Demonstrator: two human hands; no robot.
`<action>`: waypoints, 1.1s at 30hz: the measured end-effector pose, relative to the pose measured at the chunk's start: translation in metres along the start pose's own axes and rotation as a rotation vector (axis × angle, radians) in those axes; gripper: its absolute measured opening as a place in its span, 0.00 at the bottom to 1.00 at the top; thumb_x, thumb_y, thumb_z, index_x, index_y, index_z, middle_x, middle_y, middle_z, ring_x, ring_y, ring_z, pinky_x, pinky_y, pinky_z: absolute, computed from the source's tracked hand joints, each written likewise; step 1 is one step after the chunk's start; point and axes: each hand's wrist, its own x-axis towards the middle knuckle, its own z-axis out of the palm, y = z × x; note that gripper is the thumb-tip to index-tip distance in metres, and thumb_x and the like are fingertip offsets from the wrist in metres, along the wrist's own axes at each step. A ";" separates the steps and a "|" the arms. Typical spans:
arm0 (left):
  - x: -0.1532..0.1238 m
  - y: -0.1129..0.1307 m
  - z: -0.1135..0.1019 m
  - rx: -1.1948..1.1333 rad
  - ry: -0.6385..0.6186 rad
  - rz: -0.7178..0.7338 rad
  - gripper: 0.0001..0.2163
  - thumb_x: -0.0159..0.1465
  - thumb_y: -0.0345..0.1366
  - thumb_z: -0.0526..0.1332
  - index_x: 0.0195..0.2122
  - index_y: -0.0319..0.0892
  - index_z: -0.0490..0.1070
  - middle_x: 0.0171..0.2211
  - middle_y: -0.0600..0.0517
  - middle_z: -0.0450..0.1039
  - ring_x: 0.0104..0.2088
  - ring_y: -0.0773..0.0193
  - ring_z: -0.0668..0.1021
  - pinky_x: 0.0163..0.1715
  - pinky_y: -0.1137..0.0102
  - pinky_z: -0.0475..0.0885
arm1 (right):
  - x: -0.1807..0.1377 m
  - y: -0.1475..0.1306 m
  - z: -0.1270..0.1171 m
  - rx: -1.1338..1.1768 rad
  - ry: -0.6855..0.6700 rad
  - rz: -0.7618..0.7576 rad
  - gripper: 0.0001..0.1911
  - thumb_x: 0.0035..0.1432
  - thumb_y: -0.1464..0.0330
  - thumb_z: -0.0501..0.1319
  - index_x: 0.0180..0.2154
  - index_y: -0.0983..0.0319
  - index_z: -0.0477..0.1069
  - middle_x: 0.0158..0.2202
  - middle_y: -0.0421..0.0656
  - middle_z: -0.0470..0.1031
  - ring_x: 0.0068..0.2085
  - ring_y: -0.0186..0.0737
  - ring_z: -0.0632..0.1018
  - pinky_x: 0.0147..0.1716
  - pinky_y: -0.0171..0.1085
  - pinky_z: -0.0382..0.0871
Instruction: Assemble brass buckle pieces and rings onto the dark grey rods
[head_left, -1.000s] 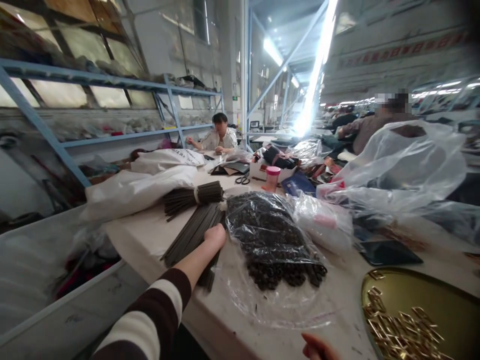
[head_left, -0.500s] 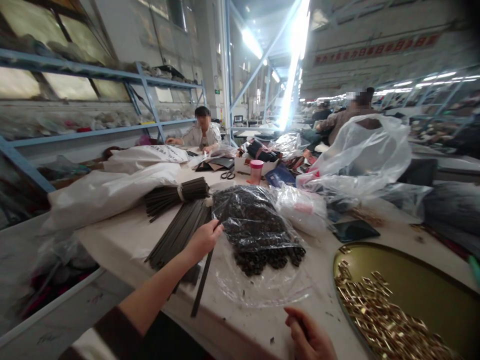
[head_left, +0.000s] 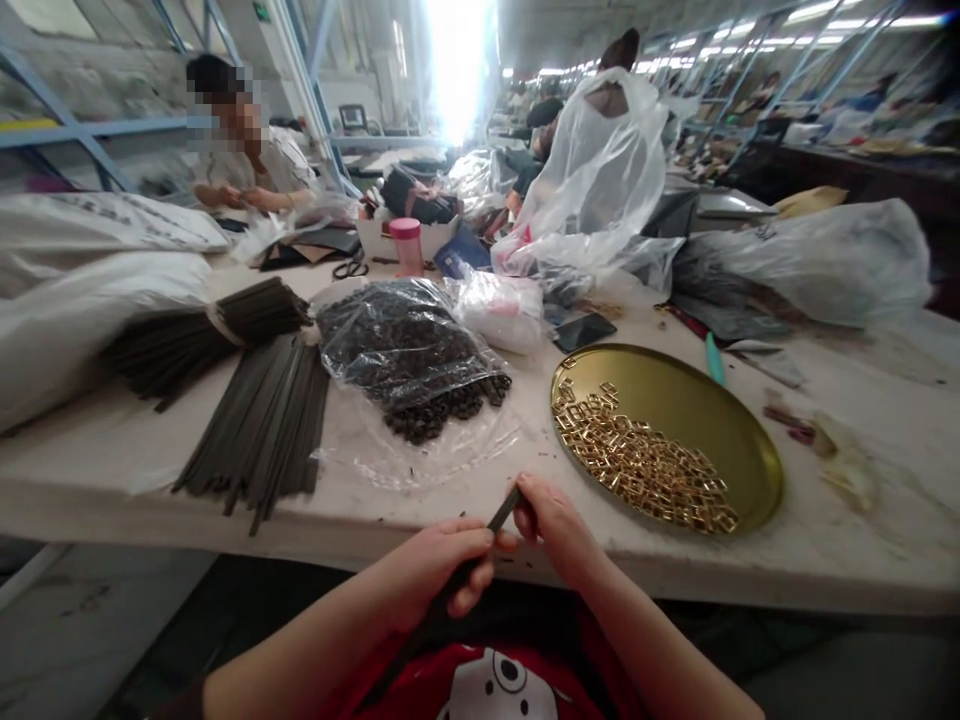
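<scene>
One dark flat strip [head_left: 504, 512] runs between my two hands at the table's front edge. My left hand [head_left: 454, 560] is closed round it, and its long end hangs down toward my lap. The strip's upper tip is pinched in the fingers of my right hand [head_left: 551, 520]. Beyond my hands, small dark loops [head_left: 442, 410] spill from a clear plastic bag [head_left: 390, 330]. Loose dark strips [head_left: 262, 430] lie fanned out to the left. To the right, gold rectangular rings [head_left: 645, 465] are heaped on an oval gold tray [head_left: 705, 390].
A tied strip bundle [head_left: 255, 315] lies beside white sacks [head_left: 97, 310] at left. Behind are scissors [head_left: 350, 267], a pink-lidded jar [head_left: 406, 250] and a large clear bag [head_left: 600, 170]. A co-worker [head_left: 247, 160] sits across the table.
My left hand has brought the strip from beside the plastic bag back to the table's front edge. My right hand has taken hold of its tip. The view has turned right and down.
</scene>
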 end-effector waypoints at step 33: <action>0.019 -0.012 0.010 -0.071 0.001 0.158 0.07 0.58 0.34 0.52 0.37 0.41 0.58 0.19 0.60 0.67 0.09 0.79 0.55 0.10 0.79 0.44 | -0.004 0.015 -0.001 0.592 -0.223 0.378 0.22 0.48 0.57 0.59 0.16 0.60 0.50 0.12 0.29 0.48 0.15 0.24 0.50 0.15 0.29 0.44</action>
